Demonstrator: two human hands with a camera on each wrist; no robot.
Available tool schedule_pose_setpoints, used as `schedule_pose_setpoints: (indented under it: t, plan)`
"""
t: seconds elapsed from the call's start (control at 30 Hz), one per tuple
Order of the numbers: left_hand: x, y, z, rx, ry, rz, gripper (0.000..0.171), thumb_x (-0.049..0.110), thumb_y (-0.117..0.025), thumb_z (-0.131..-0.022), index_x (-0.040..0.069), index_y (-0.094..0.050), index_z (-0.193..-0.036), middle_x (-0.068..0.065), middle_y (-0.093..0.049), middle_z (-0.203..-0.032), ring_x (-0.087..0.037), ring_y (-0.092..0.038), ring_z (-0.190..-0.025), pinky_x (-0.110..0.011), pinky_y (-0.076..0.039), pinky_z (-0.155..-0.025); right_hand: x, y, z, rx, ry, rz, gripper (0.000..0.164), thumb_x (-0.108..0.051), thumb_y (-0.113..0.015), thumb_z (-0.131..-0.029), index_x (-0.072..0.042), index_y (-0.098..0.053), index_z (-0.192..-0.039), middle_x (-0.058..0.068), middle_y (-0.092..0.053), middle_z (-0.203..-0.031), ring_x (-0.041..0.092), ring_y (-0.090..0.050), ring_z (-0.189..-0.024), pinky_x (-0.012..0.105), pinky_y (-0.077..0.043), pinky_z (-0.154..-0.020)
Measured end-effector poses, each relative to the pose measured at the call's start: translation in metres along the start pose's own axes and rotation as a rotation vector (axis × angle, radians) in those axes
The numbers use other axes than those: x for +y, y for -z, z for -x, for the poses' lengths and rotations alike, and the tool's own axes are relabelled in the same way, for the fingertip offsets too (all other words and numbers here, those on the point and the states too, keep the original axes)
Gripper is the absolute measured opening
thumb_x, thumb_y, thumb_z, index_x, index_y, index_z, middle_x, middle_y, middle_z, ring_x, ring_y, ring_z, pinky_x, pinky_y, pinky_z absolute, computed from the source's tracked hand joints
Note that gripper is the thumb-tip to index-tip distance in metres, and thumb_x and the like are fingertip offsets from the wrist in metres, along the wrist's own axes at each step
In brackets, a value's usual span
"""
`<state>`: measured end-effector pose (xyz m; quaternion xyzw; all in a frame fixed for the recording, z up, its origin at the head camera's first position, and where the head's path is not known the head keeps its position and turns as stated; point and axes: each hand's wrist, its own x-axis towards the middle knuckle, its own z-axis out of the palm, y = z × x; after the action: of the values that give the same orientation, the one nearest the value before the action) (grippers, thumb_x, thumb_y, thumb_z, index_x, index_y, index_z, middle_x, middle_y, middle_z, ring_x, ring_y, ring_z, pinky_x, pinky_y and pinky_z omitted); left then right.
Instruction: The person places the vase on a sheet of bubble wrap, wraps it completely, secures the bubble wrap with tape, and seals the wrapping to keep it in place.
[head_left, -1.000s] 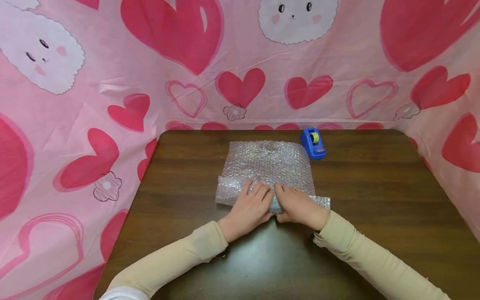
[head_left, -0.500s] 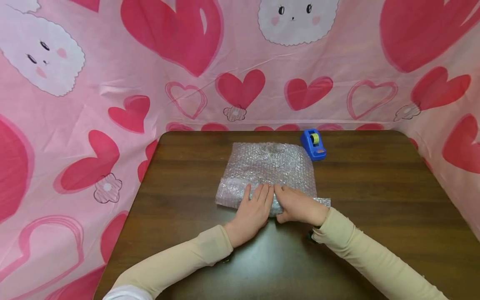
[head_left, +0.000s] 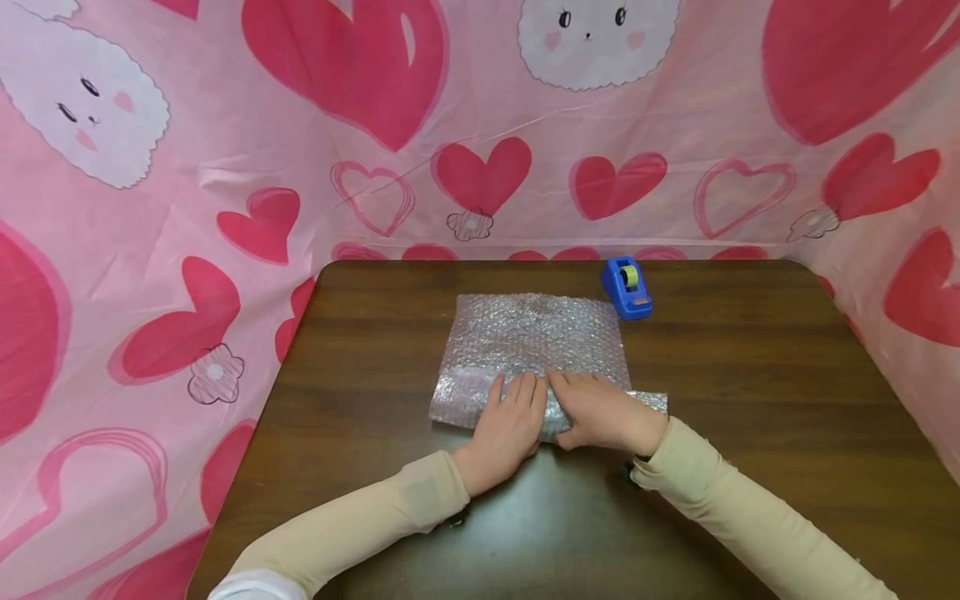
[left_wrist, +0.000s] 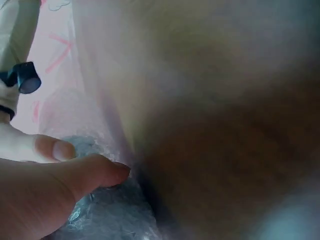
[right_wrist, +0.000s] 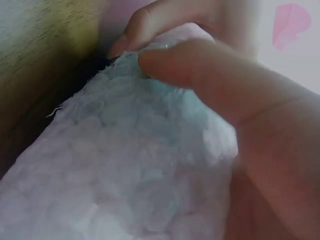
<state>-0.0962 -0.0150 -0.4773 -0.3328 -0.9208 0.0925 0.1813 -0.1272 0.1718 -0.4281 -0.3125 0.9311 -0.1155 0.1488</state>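
A sheet of bubble wrap (head_left: 536, 333) lies on the table, its near edge folded into a thick roll (head_left: 459, 398). A bluish tint shows through the roll between the hands; what is inside cannot be told. My left hand (head_left: 504, 429) grips the roll, fingers over its top and thumb (left_wrist: 102, 174) on the near side. Close beside it, my right hand (head_left: 603, 412) holds the roll, its thumb (right_wrist: 180, 62) along the front and its fingers mostly hidden. The roll's right end (head_left: 651, 402) sticks out past the right hand.
A blue tape dispenser (head_left: 628, 287) with a yellowish roll stands at the back, just right of the wrap's far corner. The brown wooden table (head_left: 360, 333) ends at a pink heart-patterned cloth (head_left: 547, 117) behind and at the sides.
The bubble wrap has come slightly nearer, so its far edge sits lower. The left hand's fingers have straightened and drawn together over the roll. The right hand has barely moved.
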Motion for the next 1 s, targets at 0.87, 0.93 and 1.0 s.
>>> schedule_pose_setpoints:
  t: [0.87,0.93,1.0]
  plan:
    - [-0.022,0.007,-0.016,-0.166,-0.004,0.358,0.086,0.038,-0.094,-0.070,0.000,-0.052,-0.135,-0.012,-0.064,-0.121,-0.027,-0.063,-0.111,-0.045,-0.053,-0.095,-0.006,-0.043,0.006,0.470,0.089,0.453,0.093,-0.033,-0.102,-0.057,0.005,-0.056,-0.128,0.016,-0.064,-0.102,0.032,-0.065,-0.089,0.044,-0.054,-0.072]
    - [-0.024,0.007,-0.018,-0.187,0.005,0.398,0.084,0.037,-0.093,-0.071,0.001,-0.051,-0.136,-0.012,-0.064,-0.124,-0.028,-0.063,-0.113,-0.047,-0.052,-0.098,-0.005,-0.040,0.005,0.437,0.087,0.434,0.093,-0.034,-0.101,-0.057,0.005,-0.055,-0.128,0.016,-0.064,-0.102,0.032,-0.065,-0.089,0.045,-0.054,-0.073]
    - [-0.027,0.008,-0.019,-0.200,0.005,0.426,0.081,0.036,-0.092,-0.073,0.003,-0.051,-0.135,-0.011,-0.064,-0.127,-0.028,-0.063,-0.115,-0.049,-0.050,-0.101,-0.005,-0.037,0.004,0.401,0.080,0.409,0.092,-0.035,-0.101,-0.058,0.006,-0.055,-0.127,0.017,-0.064,-0.103,0.033,-0.065,-0.090,0.047,-0.055,-0.076]
